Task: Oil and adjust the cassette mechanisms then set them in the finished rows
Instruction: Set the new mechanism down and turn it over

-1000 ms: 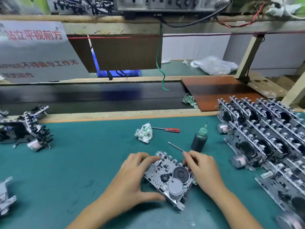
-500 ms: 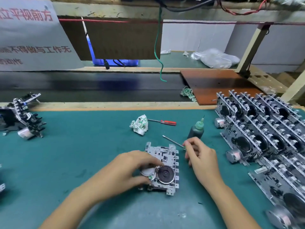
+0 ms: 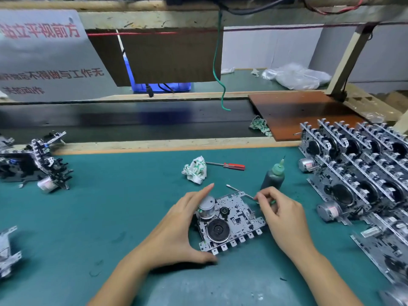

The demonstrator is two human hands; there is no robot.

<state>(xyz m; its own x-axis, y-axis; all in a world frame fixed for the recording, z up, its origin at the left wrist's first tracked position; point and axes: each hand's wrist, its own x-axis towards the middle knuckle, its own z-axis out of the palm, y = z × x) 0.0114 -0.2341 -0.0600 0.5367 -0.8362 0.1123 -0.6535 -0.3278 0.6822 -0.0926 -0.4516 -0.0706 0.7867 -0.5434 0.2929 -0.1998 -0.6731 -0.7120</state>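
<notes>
A metal cassette mechanism lies flat on the green mat in front of me, its black flywheel and silver motor facing up. My left hand grips its left side, fingers beside the motor and thumb at the near edge. My right hand pinches a thin metal tool whose tip points up and left over the mechanism's far edge. A dark oil bottle with a green nozzle stands just behind my right hand. Finished mechanisms stand in rows at the right.
A crumpled rag and a red-handled screwdriver lie behind the work spot. More mechanisms sit at the left edge of the mat. A dark conveyor belt runs along the back, with a brown board at its right.
My left hand has turned the mechanism on the mat, so the motor now sits at the far left and the flywheel nearer me. My right hand stays beside it with the tool.
</notes>
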